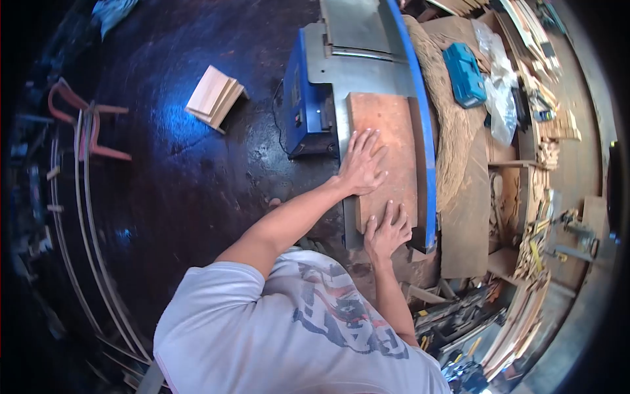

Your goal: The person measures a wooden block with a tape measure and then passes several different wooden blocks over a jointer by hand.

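A thick reddish-brown wooden board (387, 118) lies lengthwise on the steel bed of a blue jointer (367, 75), close along its upright blue fence (428, 164). My left hand (361, 164) rests flat on the board's left side, fingers spread and pointing forward. Nearer to me, my right hand (388, 236) is laid over the board's near end, its fingers stretched out on the top face. Neither hand is wrapped around anything. The lower part of my right palm is at the board's end edge, and what it touches there is partly hidden.
Right of the fence are a rough-edged wood slab (453, 144), a teal tool case (464, 75) and clear plastic wrap (502, 105). Stacked wood offcuts (535, 243) fill the shelves beyond. Leftward on the dark floor stand a small wooden piece (215, 97) and a red chair (92, 125).
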`<state>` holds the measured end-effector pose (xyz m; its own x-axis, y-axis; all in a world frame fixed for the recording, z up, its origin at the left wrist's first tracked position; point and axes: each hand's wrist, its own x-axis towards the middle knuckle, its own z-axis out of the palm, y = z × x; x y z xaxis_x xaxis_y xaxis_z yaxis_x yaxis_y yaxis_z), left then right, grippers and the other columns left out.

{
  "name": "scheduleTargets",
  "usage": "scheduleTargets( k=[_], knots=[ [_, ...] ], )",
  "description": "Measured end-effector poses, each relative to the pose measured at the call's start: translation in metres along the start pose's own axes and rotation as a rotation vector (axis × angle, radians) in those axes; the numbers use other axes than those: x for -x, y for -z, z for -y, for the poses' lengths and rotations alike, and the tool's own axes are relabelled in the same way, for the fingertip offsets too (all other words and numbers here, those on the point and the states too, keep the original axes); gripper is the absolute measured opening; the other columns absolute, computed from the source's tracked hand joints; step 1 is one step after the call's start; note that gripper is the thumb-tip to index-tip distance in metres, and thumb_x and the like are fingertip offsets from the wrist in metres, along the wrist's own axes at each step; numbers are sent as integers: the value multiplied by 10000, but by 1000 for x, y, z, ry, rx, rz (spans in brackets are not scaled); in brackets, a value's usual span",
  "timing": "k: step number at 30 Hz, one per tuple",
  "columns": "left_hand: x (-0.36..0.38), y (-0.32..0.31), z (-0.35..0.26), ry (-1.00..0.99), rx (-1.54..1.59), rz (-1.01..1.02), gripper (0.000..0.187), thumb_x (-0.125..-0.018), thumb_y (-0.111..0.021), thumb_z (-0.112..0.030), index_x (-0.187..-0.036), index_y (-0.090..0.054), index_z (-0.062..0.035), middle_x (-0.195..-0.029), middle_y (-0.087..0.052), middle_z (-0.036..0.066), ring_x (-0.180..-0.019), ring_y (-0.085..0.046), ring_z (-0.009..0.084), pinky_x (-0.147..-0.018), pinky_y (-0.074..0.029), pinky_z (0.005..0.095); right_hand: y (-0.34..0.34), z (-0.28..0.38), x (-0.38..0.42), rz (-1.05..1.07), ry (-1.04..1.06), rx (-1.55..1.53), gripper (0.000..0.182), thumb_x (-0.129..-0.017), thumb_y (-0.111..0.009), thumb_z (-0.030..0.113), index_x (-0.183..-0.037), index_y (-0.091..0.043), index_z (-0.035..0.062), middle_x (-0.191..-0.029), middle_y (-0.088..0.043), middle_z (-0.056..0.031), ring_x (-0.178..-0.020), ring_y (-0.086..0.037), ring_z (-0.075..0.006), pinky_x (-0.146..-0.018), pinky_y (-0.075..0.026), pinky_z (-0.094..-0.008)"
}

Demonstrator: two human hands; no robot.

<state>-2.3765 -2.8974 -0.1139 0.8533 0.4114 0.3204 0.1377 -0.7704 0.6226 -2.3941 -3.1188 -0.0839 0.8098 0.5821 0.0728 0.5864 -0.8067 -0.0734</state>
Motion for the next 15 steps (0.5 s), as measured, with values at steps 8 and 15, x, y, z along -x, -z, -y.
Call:
scheduleTargets(
  k=[8, 15],
  knots=[
    [16, 22, 30, 113, 407, -406, 562, -915, -733, -238, -1408, -606, 1, -1506, -523, 259, -1465, -420, 443, -1237, -324, 538, 4, 8, -69, -60, 144, -67, 609, -955, -652, 426, -1494, -601, 147, -1522, -489, -209, -1315, -430, -453, -1125, -309, -600],
    [68, -30, 246, 1164, 541, -228, 501, -892, -615, -62, -1390, -632, -18, -1199, -744, 138, -1188, -673, 317, -1059, -518, 398, -6, 15, -87, -3, 162, -67, 560, -966, -619, 397, -1456, -646, 127, -1538, -466, -251, -1324, -394, -476, -1142, -301, -598]
  ],
)
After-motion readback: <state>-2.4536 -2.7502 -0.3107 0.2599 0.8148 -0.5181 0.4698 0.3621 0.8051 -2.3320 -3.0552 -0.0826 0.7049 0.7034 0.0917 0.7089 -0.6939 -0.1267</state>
